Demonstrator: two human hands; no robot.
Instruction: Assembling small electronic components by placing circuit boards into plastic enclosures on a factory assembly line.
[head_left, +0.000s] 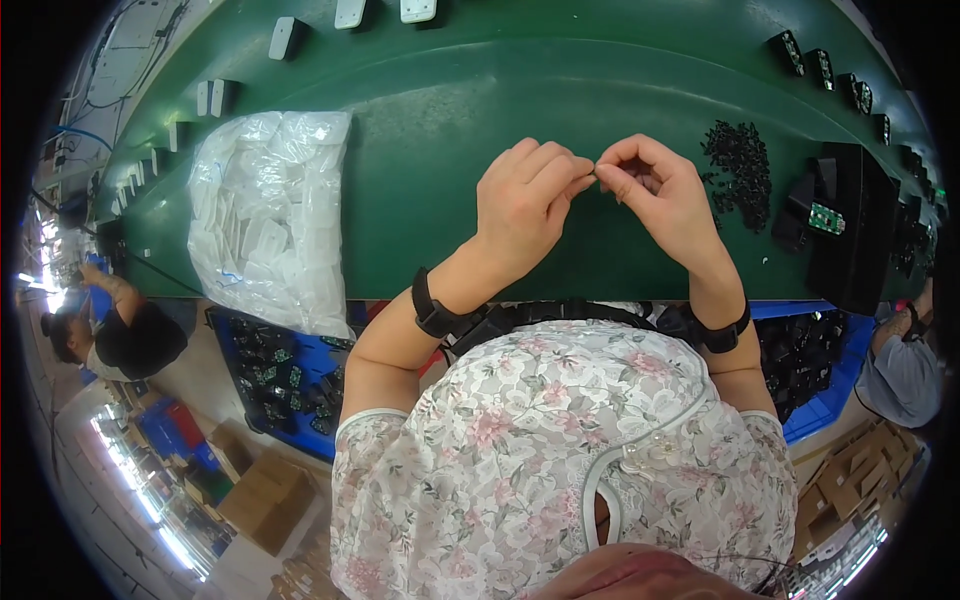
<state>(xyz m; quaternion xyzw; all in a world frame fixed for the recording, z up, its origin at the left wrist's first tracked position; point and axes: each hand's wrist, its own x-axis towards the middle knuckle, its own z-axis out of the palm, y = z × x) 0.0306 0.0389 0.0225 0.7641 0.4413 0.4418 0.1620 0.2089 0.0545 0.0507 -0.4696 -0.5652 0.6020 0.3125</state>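
Over the green table (420,220), my left hand (525,205) and my right hand (665,195) meet at their fingertips. Both are closed in a pinch, thumb against forefinger. Whatever sits between the fingertips is too small to make out. To the right of my right hand lies a heap of small black parts (738,170). A clear plastic bag (335,200) with white translucent plastic pieces (262,245) in it rests to the left of my left hand. Each of my wrists wears a black band.
At the right stands a black box (855,235), a green circuit board (826,219) beside it. Black housings with boards (787,52) and white-faced units (287,38) line the far side. Blue bins (325,372) of black parts flank me below the table edge. Other people (140,325) sit at both sides.
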